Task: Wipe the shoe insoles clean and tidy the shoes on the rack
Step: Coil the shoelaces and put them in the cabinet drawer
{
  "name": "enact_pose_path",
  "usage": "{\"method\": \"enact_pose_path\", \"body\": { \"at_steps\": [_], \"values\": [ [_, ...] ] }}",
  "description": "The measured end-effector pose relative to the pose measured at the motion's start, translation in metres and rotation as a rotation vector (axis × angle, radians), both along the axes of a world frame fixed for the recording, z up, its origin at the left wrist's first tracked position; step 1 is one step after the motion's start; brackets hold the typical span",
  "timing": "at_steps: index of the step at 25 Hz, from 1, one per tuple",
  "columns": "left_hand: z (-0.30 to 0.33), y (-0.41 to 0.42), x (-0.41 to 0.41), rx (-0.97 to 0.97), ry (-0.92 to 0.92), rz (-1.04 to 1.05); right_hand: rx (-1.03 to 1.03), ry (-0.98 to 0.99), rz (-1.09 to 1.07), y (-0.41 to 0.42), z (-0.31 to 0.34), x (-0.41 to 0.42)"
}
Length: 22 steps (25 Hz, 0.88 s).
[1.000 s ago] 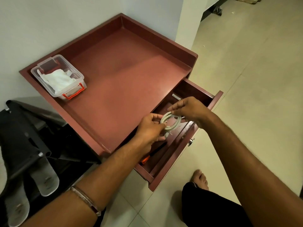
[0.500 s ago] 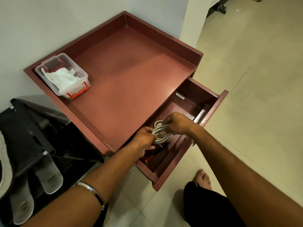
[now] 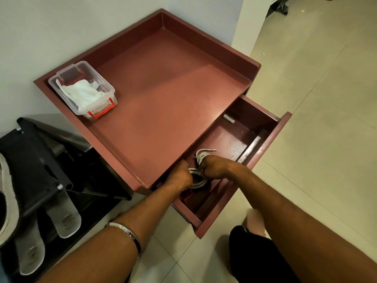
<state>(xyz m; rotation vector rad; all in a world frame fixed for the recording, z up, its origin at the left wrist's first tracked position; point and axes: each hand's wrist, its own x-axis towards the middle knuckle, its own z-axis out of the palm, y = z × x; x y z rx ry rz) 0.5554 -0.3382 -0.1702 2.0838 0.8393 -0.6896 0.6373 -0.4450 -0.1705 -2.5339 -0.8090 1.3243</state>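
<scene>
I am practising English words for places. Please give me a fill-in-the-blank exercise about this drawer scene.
1. Both hands hold a coiled white cable inside the open ____.
2. The clear box holds a ____ cloth.
3. The box has ____ handles.
4. The bracelet is on the ____ wrist.

Missing words: drawer, white, red, left
</scene>
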Motion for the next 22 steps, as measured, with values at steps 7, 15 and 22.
{"method": "enact_pose_path", "body": {
  "at_steps": [7, 15, 22],
  "values": [
    [0.000, 0.004, 0.006, 0.096, 0.101, -0.137, -0.071, 0.055, 0.059, 0.003, -0.005, -0.003],
    [0.004, 0.005, 0.003, 0.106, 0.066, -0.147, -0.008, -0.022, 0.044, 0.000, 0.002, 0.000],
    [0.042, -0.013, -0.007, 0.050, -0.092, -0.162, 0.144, -0.201, -0.022, -0.014, 0.035, -0.004]
  ]
}}
